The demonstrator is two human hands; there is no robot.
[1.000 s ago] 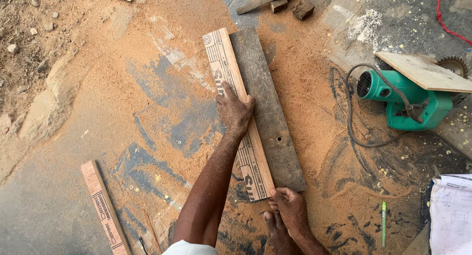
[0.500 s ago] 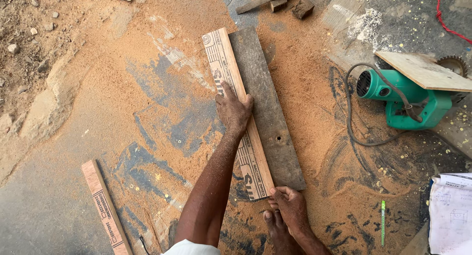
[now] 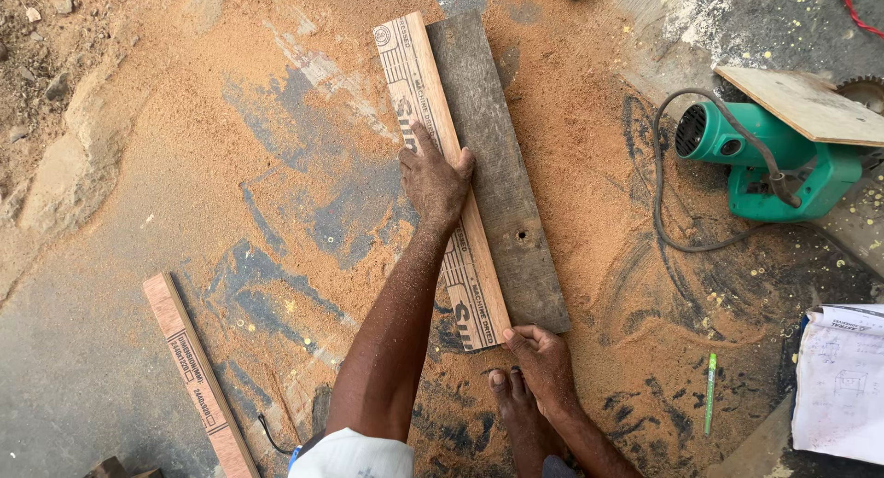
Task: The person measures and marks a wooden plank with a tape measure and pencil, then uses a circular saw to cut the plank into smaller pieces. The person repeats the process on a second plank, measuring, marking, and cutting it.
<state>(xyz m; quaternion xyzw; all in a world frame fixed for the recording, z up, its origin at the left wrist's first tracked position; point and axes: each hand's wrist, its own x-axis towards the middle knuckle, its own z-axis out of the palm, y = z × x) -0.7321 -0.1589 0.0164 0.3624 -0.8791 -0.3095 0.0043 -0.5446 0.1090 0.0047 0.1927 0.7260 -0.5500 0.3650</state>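
The left hand [image 3: 436, 176] lies flat, fingers spread, pressing on a long printed plywood strip [image 3: 442, 165] that rests on the sawdust-covered floor [image 3: 184, 165] — edge to edge with a grey weathered plank [image 3: 502, 165]. The right hand [image 3: 543, 360] touches the strip's near end, seemingly gripping nothing. A green power saw [image 3: 764, 160] sits well apart.

Carpentry worksite, sawdust-covered floor [image 3: 589, 165], green power saw [image 3: 764, 160]

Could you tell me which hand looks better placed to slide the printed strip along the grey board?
Probably the left hand: it lies flat on the middle of the printed strip. The right hand only touches the near ends of the strip and grey board.
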